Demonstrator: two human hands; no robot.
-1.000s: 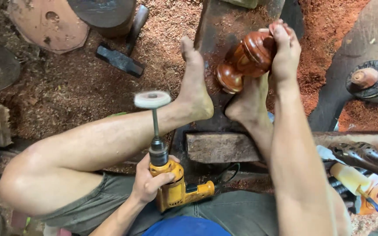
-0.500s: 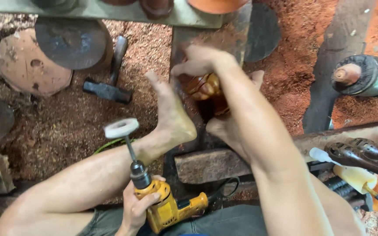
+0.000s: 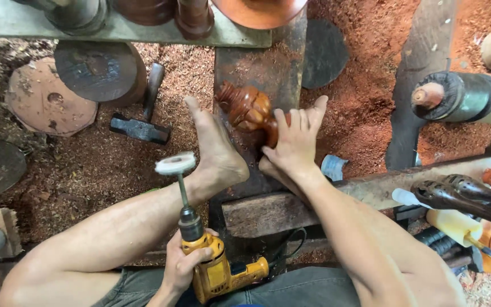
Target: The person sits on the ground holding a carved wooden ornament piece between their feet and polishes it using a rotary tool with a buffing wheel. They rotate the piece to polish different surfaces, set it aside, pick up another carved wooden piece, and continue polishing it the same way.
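The right hand [image 3: 296,142] lies flat, fingers spread, pressing a carved reddish wooden piece [image 3: 248,111] that rests on a dark plank [image 3: 268,68] between the person's bare feet. The left hand [image 3: 182,266] is clenched around a yellow drill [image 3: 217,273] tipped with a white buffing wheel [image 3: 175,164]. Beyond that wheel, a hammer [image 3: 142,122] lies in sawdust. Right of the right hand stands a pale yellow bottle [image 3: 456,223]; I cannot make out its contents.

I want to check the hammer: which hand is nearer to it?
Left. The left hand grips the yellow drill below the hammer; the right hand rests on the carved wooden piece, farther right.
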